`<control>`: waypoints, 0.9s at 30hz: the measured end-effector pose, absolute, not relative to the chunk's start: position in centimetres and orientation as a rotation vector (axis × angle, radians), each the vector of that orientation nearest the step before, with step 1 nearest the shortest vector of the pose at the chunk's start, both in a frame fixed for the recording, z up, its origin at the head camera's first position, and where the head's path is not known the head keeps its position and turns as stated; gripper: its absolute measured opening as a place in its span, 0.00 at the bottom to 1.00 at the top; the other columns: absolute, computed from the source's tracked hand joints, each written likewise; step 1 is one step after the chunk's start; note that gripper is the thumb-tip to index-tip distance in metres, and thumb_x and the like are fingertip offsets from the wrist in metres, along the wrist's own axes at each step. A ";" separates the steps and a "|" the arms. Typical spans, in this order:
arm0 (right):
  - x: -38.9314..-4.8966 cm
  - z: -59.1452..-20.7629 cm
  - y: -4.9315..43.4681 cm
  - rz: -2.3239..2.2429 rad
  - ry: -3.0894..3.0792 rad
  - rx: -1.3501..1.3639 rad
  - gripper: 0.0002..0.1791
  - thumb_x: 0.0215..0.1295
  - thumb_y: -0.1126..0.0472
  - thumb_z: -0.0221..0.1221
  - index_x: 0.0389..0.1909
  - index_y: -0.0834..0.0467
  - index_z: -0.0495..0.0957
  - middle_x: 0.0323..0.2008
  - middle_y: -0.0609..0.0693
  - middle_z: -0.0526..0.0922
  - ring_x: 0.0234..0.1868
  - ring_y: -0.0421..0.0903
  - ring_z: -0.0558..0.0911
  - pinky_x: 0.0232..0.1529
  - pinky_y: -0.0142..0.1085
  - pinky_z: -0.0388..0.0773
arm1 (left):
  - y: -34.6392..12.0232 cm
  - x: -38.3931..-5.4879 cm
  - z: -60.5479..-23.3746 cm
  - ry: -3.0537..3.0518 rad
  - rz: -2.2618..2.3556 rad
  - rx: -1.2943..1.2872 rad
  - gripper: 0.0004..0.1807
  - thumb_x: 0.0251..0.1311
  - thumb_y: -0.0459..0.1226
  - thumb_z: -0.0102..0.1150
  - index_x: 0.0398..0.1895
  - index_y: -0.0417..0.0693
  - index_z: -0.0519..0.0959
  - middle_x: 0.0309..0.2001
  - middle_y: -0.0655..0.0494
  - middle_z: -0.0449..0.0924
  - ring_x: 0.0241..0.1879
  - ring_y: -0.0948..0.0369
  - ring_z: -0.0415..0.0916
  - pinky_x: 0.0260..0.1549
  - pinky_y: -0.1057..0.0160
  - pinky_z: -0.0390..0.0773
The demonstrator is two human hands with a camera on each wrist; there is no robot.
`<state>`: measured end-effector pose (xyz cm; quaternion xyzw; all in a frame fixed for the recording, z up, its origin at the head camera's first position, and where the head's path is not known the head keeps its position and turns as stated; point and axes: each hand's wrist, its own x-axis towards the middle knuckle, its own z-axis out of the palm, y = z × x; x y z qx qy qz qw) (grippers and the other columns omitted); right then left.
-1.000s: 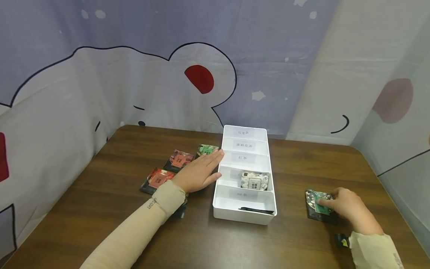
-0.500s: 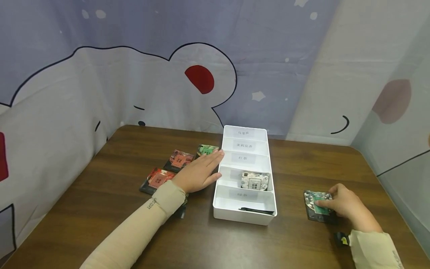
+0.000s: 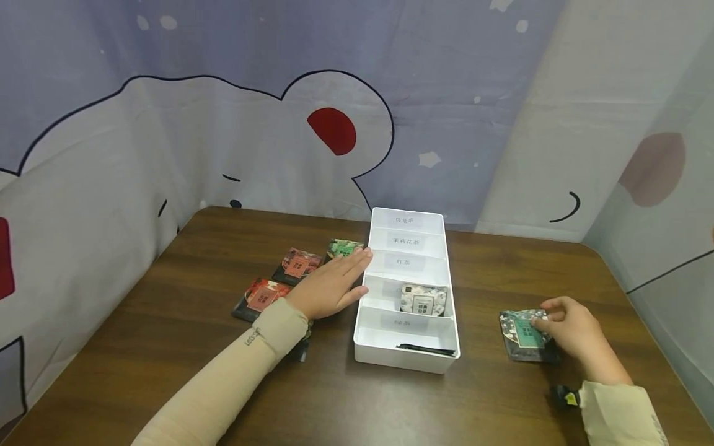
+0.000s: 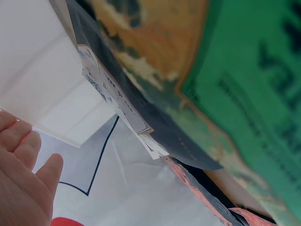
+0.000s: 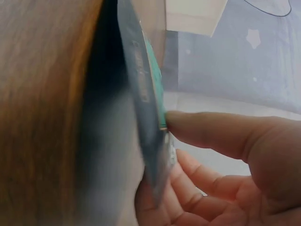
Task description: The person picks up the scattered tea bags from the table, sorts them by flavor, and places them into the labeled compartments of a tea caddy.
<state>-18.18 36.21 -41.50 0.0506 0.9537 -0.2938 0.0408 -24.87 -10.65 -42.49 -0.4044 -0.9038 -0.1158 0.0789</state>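
My right hand (image 3: 577, 337) pinches a tea sachet (image 3: 527, 334) with a green label, right of the box. In the right wrist view the thumb (image 5: 202, 129) presses the sachet's printed face, fingers behind it, and the sachet stands tilted close over the table. My left hand (image 3: 329, 286), fingers straight, touches the left side of a white divided box (image 3: 400, 358) with labelled compartments. A white-patterned tea sachet (image 3: 424, 301) leans in its second compartment from the front; a thin dark packet (image 3: 426, 350) lies in the front one.
Left of the box lie two red tea sachets (image 3: 262, 299) and a green one (image 3: 343, 248), partly behind the left hand. Another dark sachet (image 3: 300, 353) is mostly hidden under the left wrist. A patterned curtain (image 3: 446, 111) hangs behind the wooden table (image 3: 184, 297).
The green-labelled sachet has shifted a little left in my right hand, and its face has turned more toward the head camera. My left hand and the box stay in place.
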 end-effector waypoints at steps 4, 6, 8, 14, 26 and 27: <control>-18.0 -41.4 35.8 -0.967 2.926 0.186 0.28 0.70 0.55 0.62 0.60 0.74 0.72 0.48 0.74 0.81 0.48 0.69 0.80 0.42 0.56 0.79 | -10.7 -24.9 -42.5 -2.695 -0.360 -1.214 0.37 0.78 0.50 0.45 0.79 0.38 0.54 0.79 0.45 0.53 0.78 0.49 0.52 0.74 0.45 0.58; -18.0 -41.4 35.6 -1.017 2.909 0.216 0.29 0.71 0.54 0.62 0.61 0.73 0.72 0.48 0.71 0.82 0.49 0.66 0.80 0.43 0.55 0.79 | -10.6 -24.9 -42.4 -2.691 -0.375 -1.216 0.37 0.77 0.50 0.45 0.79 0.38 0.54 0.79 0.44 0.53 0.77 0.49 0.53 0.74 0.45 0.58; -18.1 -41.3 35.3 -1.069 2.882 0.263 0.31 0.71 0.52 0.62 0.63 0.72 0.72 0.46 0.66 0.84 0.47 0.60 0.81 0.42 0.50 0.79 | -10.6 -24.9 -42.4 -2.689 -0.379 -1.217 0.37 0.77 0.50 0.45 0.79 0.37 0.54 0.79 0.44 0.53 0.77 0.48 0.53 0.74 0.46 0.58; -18.4 -41.3 34.6 -1.222 2.821 0.348 0.34 0.70 0.45 0.63 0.62 0.69 0.75 0.45 0.56 0.87 0.37 0.36 0.80 0.34 0.32 0.81 | -10.6 -24.8 -42.3 -2.713 -0.374 -1.208 0.37 0.78 0.50 0.44 0.80 0.38 0.53 0.79 0.45 0.53 0.78 0.50 0.52 0.74 0.47 0.57; -19.1 -40.8 33.8 -1.425 2.691 0.414 0.30 0.69 0.45 0.64 0.58 0.66 0.75 0.40 0.44 0.85 0.34 0.37 0.84 0.36 0.32 0.84 | -10.6 -24.8 -42.4 -2.730 -0.377 -1.196 0.37 0.78 0.51 0.43 0.80 0.40 0.52 0.80 0.47 0.51 0.79 0.54 0.48 0.75 0.48 0.55; -19.1 -40.8 33.7 -1.449 2.692 0.401 0.29 0.69 0.47 0.64 0.58 0.67 0.75 0.39 0.43 0.85 0.33 0.36 0.84 0.35 0.32 0.85 | -10.6 -24.8 -42.4 -2.733 -0.374 -1.195 0.37 0.78 0.51 0.43 0.80 0.40 0.52 0.80 0.47 0.51 0.79 0.54 0.48 0.75 0.48 0.55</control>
